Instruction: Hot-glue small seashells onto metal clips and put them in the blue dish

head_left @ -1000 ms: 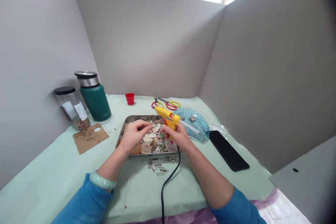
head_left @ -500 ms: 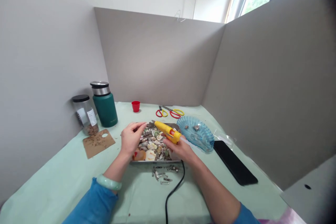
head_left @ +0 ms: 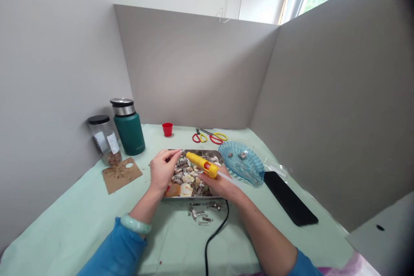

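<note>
My right hand (head_left: 223,183) is wrapped round a yellow hot glue gun (head_left: 202,164), with a clear glue stick (head_left: 228,177) poking out of its back. The gun's front end points left, close to the fingertips of my left hand (head_left: 164,167). Those fingers are pinched together on something small and pale that I cannot make out. Both hands are above a metal tray (head_left: 194,199) filled with shells (head_left: 187,178). Several metal pin backs (head_left: 200,214) lie in front of the tray, and the gun's black cord (head_left: 215,235) runs down beside them.
A blue shell-shaped dish (head_left: 249,166) holds a few small pieces. Nearby are a black slab (head_left: 289,198), scissors (head_left: 215,138) and a red cup (head_left: 167,130). On the left stand a green flask (head_left: 129,133) and a lidded jar (head_left: 105,140), by a brown card (head_left: 121,177).
The glue gun has shifted slightly left and down, its front end still near my left fingertips. My left hand keeps its pinch in nearly the same place.
</note>
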`<control>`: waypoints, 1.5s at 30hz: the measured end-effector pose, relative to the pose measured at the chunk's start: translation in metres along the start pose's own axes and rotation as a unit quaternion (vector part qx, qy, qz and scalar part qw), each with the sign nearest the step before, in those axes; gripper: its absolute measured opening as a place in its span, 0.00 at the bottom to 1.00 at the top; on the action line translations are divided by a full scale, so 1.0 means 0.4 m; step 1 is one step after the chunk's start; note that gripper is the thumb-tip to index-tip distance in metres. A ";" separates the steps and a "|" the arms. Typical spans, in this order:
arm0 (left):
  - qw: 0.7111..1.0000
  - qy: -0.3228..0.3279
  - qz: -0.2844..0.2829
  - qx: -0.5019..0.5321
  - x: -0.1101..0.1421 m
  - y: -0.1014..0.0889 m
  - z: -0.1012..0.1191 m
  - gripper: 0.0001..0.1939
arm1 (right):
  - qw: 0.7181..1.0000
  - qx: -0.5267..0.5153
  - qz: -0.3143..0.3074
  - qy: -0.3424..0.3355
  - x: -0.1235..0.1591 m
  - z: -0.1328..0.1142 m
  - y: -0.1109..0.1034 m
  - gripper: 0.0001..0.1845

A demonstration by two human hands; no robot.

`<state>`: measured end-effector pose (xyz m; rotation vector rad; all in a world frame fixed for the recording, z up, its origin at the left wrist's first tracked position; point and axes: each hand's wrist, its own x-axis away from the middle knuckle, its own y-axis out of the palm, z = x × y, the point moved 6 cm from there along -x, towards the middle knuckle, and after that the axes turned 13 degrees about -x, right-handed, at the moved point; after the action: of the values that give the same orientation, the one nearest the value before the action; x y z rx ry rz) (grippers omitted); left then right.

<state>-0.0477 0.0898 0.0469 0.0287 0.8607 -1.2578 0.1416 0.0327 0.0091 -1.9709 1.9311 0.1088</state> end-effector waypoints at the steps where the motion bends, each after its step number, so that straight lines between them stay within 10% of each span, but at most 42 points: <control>1: 1.000 0.001 -0.001 -0.002 0.000 0.000 0.001 0.11 | 1.000 -0.002 -0.001 -0.001 0.000 -0.001 0.000 0.13; 45: 1.000 0.014 0.003 0.007 0.004 -0.001 0.011 0.10 | 1.000 0.001 0.007 -0.009 -0.002 -0.015 -0.004 0.12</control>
<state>-0.0457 0.0862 0.0492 0.0596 0.8747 -1.2609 0.1418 0.0315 0.0153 -1.9488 1.9330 0.1264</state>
